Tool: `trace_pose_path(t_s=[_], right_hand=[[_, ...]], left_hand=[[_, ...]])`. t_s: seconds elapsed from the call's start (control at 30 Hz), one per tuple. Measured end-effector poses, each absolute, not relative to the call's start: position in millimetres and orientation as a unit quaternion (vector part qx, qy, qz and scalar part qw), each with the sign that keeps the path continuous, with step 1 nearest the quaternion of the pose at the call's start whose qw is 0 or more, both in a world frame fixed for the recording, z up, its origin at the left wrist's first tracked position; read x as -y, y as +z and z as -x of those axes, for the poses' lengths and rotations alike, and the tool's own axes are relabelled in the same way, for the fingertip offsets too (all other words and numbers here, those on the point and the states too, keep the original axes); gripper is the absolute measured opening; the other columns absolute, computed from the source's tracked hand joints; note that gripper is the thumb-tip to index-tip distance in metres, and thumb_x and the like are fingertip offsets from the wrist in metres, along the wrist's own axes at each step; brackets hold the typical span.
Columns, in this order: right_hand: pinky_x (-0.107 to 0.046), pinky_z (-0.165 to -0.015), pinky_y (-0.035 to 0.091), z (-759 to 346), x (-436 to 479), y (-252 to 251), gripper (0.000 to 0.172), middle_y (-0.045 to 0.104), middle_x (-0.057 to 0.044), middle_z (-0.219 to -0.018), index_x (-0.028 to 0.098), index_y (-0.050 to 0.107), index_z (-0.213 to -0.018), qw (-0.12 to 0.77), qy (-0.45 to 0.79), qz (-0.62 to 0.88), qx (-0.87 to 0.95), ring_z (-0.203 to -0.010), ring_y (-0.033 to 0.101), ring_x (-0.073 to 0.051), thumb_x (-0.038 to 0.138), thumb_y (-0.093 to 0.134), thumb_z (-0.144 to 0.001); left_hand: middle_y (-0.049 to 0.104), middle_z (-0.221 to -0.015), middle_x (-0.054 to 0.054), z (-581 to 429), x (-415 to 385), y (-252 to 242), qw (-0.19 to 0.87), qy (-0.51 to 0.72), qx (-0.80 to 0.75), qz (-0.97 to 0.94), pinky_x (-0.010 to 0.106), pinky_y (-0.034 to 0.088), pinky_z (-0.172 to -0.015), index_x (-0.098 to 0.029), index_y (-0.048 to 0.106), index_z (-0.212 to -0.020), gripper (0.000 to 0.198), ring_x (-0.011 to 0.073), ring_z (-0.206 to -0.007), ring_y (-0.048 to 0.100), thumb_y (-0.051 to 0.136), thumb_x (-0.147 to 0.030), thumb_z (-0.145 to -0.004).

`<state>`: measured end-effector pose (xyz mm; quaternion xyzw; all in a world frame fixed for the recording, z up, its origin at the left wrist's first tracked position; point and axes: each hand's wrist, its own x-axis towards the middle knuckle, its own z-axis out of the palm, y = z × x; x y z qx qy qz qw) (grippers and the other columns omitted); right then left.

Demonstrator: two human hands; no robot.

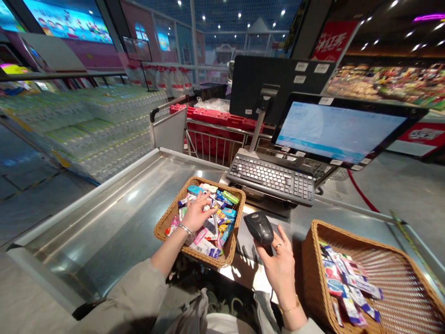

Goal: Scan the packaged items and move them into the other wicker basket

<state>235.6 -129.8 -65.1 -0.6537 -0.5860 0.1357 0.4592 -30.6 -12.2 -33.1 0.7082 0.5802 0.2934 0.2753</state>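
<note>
- Supermarket checkout lane, with a stainless steel desk [100,241] running up from lower left toward a black keyboard [271,178] and a touchscreen monitor [342,132] showing a pale blue display.
- Behind the lane, shrink-wrapped rows of bottled water [86,125], red shopping baskets [212,125] and a brightly lit food display [385,86], its goods too blurred to identify.
- Left hand [196,212] inside a wicker basket [167,222] on the desk, fingers spread and resting on the heap; no telling whether any packet sits pinched between them.
- Small bright packets [217,218] lying loose and jumbled in that basket, directly under the left hand, contents unreadable at this view.
- Right hand [278,264] just beside the basket, fingers curled up around a black handheld barcode scanner [260,227], apparently holding it above the desk.
- Second wicker basket [314,250] at far right, with flat packets [347,283] in overlapping rows.
- Packets probably light, thin and slippery, with some give; best taken singly from the top of the heap, pinched by an edge or end.
- Scanner probably light and stiff, safest held around its body, clear of the front window.
</note>
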Motion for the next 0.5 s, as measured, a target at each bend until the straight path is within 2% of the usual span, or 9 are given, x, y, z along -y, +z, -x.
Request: trace_pose_path(t_s=[0.2, 0.33, 0.5], right_hand=[[-0.055, -0.109, 0.034, -234.5, 128.9, -63.6, 0.032, 0.067, -0.006, -0.122, 0.025, 0.072, -0.105, 0.451, 0.137, 0.656, 0.590, -0.137, 0.039, -0.031, 0.040, 0.065, -0.077], [-0.053, -0.110, 0.034, -236.4, 129.3, -64.6, 0.033, 0.068, -0.007, -0.121, 0.024, 0.072, -0.105, 0.455, 0.134, 0.651, 0.592, -0.137, 0.038, -0.030, 0.040, 0.065, -0.078], [-0.053, -0.111, 0.033, -238.4, 129.7, -66.4, 0.033, 0.068, -0.007, -0.121, 0.023, 0.071, -0.107, 0.451, 0.135, 0.650, 0.596, -0.138, 0.037, -0.029, 0.038, 0.064, -0.078]], left_hand=[[0.047, -0.148, 0.012, 45.1, 8.2, -62.3, 0.359, 0.358, -0.551, -0.663, 0.051, 0.013, -0.121, -0.020, 0.070, -0.088, 0.034, 0.0292, -0.146, 0.027, 0.065, -0.052, -0.076], [0.047, -0.148, 0.009, 58.8, 6.9, -75.2, 0.351, 0.345, -0.572, -0.656, 0.052, 0.013, -0.121, -0.022, 0.072, -0.091, 0.037, 0.0305, -0.147, 0.025, 0.066, -0.053, -0.074], [0.050, -0.146, 0.009, 77.3, 3.0, -83.1, 0.293, 0.270, -0.629, -0.668, 0.054, 0.016, -0.119, -0.023, 0.071, -0.101, 0.042, 0.0321, -0.145, 0.029, 0.068, -0.052, -0.072]])
